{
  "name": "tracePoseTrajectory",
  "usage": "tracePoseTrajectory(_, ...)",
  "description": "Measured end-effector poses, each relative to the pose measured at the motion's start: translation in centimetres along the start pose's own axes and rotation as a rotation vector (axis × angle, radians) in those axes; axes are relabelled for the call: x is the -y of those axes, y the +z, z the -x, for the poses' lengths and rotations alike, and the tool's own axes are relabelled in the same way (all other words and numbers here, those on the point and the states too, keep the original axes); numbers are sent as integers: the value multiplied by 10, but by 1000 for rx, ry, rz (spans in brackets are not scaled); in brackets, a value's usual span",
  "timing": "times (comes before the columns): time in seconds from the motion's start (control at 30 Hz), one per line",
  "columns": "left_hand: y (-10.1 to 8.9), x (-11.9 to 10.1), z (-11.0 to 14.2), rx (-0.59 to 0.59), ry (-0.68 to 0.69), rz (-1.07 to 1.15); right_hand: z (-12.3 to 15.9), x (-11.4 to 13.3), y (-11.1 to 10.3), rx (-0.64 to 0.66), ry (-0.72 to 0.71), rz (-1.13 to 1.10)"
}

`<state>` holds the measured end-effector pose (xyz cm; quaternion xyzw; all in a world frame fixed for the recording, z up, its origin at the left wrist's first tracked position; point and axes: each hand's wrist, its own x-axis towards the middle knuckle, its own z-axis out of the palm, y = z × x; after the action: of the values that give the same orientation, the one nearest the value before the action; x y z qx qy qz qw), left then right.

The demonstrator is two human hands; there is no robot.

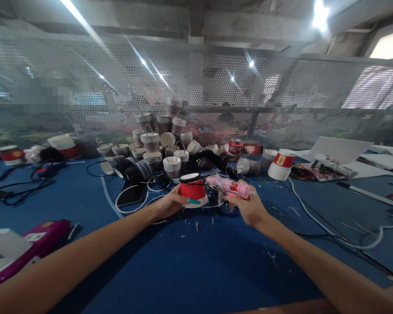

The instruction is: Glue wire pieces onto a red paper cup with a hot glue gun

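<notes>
My left hand [168, 202] grips a red and white paper cup [194, 192] from its left side. The cup is upside down, its narrow end up, and a dark line runs around that end. In my right hand [250, 208] is a pink hot glue gun [227, 186], held almost level. Its nozzle end points left, close beside the cup; whether the two touch I cannot tell. A small red light glows under the gun's body. Beneath the gun, a roundish object on the table is partly hidden.
Behind my hands rises a pile of grey-white cups [150, 141] with cord loops. A red cola can [235, 149] and stacked red paper cups [281, 165] stand right of it. White cable [306, 205] crosses the blue table [196, 270]. At left lie a phone [131, 194] and a purple box [49, 233].
</notes>
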<state>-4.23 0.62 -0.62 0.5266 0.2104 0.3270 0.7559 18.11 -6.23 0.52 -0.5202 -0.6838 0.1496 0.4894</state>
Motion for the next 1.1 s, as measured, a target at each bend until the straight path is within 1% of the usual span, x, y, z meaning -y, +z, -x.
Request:
tracePoseTrajectory(0.13,0,1,0,-28,16,5,0,5,-2,-79,-45,464)
tracePoseTrajectory(0.17,0,2,0,-45,22,12,0,7,-3,-91,-42,567)
tracePoseTrajectory(0.23,1,2,0,-79,24,26,0,9,-5,-78,19,729)
tracePoseTrajectory(0.3,3,2,0,-112,10,39,1,9,-6,-50,122,840)
tracePoseTrajectory(0.37,3,1,-1,-139,-5,43,3,10,-6,-42,211,900)
tracePoseTrajectory(0.4,3,1,-1,-140,-11,41,3,10,-6,-53,228,915)
tracePoseTrajectory(0.43,3,1,-1,-134,-11,37,4,11,-6,-69,216,917)
tracePoseTrajectory(0.47,3,1,-1,-125,-9,31,4,13,-5,-84,167,897)
tracePoseTrajectory(0.53,1,2,-2,-104,9,14,5,19,-6,-70,-17,777)
tracePoseTrajectory(0.57,1,3,-2,-95,21,4,6,23,-7,-21,-128,677)
tracePoseTrajectory(0.6,0,4,-2,-86,28,-8,7,26,-7,60,-225,560)
tracePoseTrajectory(0.63,0,5,-3,-78,32,-19,8,30,-7,161,-296,440)
tracePoseTrajectory(0.67,0,6,-3,-69,33,-27,9,32,-7,268,-336,332)
tracePoseTrajectory(0.73,0,6,-3,-50,31,-38,11,35,-5,438,-338,175)
tracePoseTrajectory(0.77,1,7,-3,-40,28,-44,12,35,-4,490,-315,131)
tracePoseTrajectory(0.83,1,7,-3,-35,22,-52,12,33,-1,539,-255,84)
tracePoseTrajectory(0.93,0,7,-2,-51,12,-45,8,29,1,566,-158,42)
tracePoseTrajectory(1.0,0,6,-1,-48,14,-41,4,27,0,548,-117,9)
tracePoseTrajectory(1.07,-1,5,0,-34,17,-45,0,24,-2,489,-98,-32)
tracePoseTrajectory(1.1,-1,5,0,-28,19,-47,-1,22,-4,438,-83,-53)
